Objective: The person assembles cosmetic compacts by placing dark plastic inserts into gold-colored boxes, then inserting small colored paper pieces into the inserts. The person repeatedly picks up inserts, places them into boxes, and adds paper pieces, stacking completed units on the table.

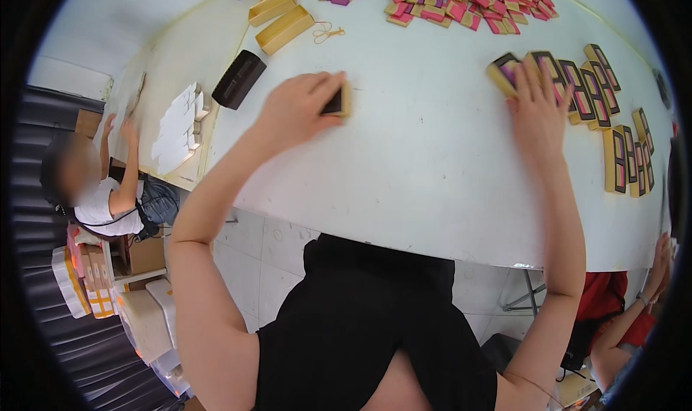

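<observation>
My left hand (297, 108) is closed around a small gold box with a dark inside (337, 101), held on edge against the white table (404, 173). My right hand (537, 108) lies flat with fingers spread on a gold-framed box (503, 72) at the left end of a row of similar gold boxes with dark and purple insides (584, 86). More of these boxes (631, 151) stand further right near the table edge.
A heap of pink, purple and gold pieces (461, 0) lies at the far side. Long gold box lids (282, 21) and a black case (238, 79) sit at far left. A seated person (101, 187) works at the left; another person in red (627, 317) is at right.
</observation>
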Demonstrator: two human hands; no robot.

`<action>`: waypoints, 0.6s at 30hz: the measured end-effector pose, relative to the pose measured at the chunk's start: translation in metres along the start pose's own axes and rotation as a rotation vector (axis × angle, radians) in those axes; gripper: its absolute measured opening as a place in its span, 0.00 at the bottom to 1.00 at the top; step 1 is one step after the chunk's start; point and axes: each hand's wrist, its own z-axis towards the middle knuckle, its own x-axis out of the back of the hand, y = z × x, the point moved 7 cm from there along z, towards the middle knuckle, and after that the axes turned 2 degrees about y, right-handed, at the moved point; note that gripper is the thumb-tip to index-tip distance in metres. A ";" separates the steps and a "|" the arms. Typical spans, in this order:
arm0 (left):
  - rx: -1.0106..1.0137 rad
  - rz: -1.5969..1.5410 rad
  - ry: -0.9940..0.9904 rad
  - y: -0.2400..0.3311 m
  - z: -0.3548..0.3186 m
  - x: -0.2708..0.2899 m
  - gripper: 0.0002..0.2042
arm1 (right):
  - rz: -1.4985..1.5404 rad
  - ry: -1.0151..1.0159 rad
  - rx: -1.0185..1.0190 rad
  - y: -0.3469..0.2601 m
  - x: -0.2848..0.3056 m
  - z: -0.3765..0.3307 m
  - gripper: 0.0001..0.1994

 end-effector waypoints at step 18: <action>0.533 0.078 0.169 -0.193 0.192 -0.080 0.18 | -0.047 0.102 -0.112 0.047 -0.018 0.006 0.27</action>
